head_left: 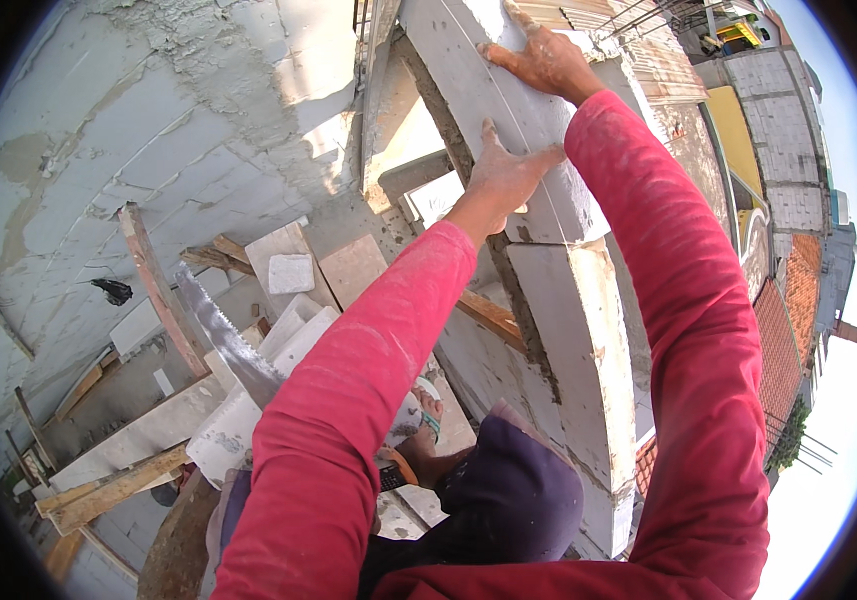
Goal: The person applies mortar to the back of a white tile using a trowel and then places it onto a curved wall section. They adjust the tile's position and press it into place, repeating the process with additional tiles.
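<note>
A large white lightweight concrete block (509, 100) lies on top of a narrow wall of similar blocks (564, 310). My left hand (504, 182) grips its left side near the close end, thumb and forefinger spread over the face. Farther along, my right hand (549, 62) holds the same block from the right side, with the thumb and a finger stretched across it. The other fingers of both hands are partly hidden. A thin pale string (509, 105) runs lengthwise along the block. Grey mortar (519, 300) shows along the wall's left edge.
Left of my left arm stands a hand saw (219, 325) among white block pieces (294, 272). Timber planks (114, 490) and a wooden post (159, 290) are at the left, before a rough block wall (79, 200). Beyond the wall to the right, tiled roofs (774, 340) lie far below.
</note>
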Motion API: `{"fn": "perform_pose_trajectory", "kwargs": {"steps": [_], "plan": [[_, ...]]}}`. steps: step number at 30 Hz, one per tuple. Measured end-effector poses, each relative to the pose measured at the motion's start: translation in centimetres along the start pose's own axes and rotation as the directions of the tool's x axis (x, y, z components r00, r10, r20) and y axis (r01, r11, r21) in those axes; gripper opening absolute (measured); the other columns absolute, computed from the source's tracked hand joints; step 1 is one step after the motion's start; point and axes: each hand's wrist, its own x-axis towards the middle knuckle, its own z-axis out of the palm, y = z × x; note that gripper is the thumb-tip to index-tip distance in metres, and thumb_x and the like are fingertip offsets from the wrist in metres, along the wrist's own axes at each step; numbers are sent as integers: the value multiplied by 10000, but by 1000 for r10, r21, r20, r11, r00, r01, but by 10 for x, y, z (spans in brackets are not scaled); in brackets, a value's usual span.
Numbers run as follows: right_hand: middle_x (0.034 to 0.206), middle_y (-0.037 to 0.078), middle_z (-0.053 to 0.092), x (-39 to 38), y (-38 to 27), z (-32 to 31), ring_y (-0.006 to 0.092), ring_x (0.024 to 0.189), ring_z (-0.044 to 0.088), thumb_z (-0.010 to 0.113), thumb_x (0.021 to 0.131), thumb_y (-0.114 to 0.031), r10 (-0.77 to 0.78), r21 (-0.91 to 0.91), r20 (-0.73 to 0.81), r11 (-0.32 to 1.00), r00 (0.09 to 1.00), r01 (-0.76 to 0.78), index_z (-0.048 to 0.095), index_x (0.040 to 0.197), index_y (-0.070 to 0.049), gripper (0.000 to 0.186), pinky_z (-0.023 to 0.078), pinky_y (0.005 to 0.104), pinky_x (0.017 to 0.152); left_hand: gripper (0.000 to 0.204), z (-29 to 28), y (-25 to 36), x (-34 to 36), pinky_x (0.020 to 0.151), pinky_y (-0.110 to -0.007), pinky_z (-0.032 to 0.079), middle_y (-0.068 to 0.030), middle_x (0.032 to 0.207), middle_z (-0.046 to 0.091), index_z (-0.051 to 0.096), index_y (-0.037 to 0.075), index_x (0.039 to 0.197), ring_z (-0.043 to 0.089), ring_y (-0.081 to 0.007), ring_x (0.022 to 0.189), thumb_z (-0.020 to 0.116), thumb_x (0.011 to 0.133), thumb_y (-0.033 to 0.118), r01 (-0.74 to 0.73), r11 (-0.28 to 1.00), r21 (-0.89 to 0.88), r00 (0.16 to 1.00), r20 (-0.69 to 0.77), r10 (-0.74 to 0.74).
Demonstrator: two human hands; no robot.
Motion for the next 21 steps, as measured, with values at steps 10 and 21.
{"fn": "perform_pose_trajectory", "kwargs": {"steps": [10,21], "plan": [[1643,294,305,-10,-26,-26,421,1539,290,569,1024,-521,158,105,314,974,936,-199,140,1657,-40,904,247,514,1263,1346,0,5,-5,1132,-628,414,-218,1573,391,-172,38,1623,514,-348,1380,855,822,378,25,999,-39,999,28,-24],[1595,311,385,-2,-12,-4,436,1496,368,610,978,-548,68,126,199,988,978,-94,224,1632,-12,930,298,493,1235,1311,-2,6,-6,1114,-582,475,-226,1541,416,-131,-5,1619,500,-324,1392,854,831,352,41,999,-19,999,10,-41]]}}
